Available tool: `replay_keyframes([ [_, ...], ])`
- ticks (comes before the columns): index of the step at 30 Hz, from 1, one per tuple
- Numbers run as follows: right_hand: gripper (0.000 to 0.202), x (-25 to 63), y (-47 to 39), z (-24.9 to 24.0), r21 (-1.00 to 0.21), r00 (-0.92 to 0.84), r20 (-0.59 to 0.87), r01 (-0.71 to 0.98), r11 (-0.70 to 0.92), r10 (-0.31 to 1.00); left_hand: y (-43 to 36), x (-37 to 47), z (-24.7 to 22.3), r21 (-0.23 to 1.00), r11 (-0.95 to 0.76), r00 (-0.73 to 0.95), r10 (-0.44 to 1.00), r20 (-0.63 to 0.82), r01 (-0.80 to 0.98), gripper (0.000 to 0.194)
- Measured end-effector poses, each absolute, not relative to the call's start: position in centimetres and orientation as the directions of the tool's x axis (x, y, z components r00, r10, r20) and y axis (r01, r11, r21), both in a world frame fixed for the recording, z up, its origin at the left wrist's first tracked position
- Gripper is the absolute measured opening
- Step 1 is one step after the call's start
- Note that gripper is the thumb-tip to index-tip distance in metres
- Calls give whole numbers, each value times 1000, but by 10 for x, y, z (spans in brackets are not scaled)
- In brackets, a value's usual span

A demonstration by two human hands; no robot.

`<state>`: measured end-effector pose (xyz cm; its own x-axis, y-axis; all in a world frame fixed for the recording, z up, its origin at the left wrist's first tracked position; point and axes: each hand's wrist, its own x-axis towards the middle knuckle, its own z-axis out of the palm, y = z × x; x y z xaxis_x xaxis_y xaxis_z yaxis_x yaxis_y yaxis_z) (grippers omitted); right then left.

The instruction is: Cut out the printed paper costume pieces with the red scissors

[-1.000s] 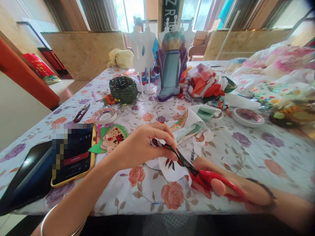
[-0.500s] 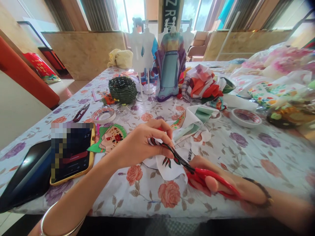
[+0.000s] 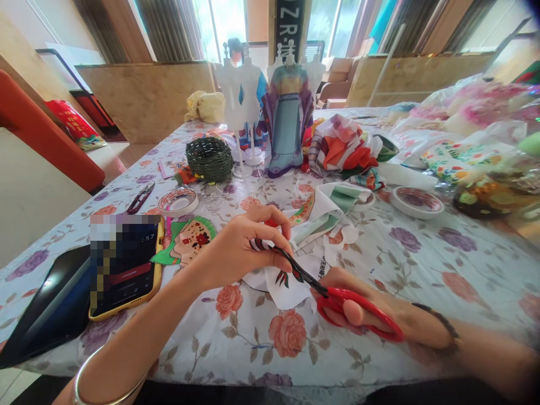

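Note:
My left hand (image 3: 257,242) pinches a piece of white printed fabric (image 3: 284,289) with red and dark green shapes on it. The fabric hangs down below my fingers, over the flowered tablecloth. Red-handled scissors (image 3: 363,315) are in my right hand (image 3: 348,298), thumb through a handle loop. Their dark blades point up and left and reach the fabric beside my left fingertips; the blades look nearly closed. Behind my hands lies more white and pale green cloth (image 3: 333,208). A green-edged cutout (image 3: 189,242) with a red pattern rests left of my left hand.
A phone (image 3: 126,270) and a black glossy object (image 3: 50,304) lie at the left. Farther back are small snips (image 3: 141,197), tape rolls (image 3: 177,201), a dark basket (image 3: 210,159), white mannequins (image 3: 234,98), a dressed one (image 3: 289,126) and piled cloth (image 3: 348,146).
The view has shifted slightly. My right hand and the scissors have moved a little left, and the blades look closer together. My left hand still pinches the fabric.

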<state>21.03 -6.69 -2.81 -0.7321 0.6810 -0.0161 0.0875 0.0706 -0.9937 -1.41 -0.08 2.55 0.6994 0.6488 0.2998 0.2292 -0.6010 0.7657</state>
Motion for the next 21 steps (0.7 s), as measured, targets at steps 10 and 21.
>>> replay_keyframes([
  [10, 68, 214, -62, -39, -985, -748, -98, 168, 44, 656, 1, -12, 25, 830, -538, 681, 663, 309, 148, 13],
  [21, 66, 207, -68, -4, -974, -709, -167, 229, -1, 685, 1, -13, 27, 880, -460, 688, 677, 261, 119, 11],
])
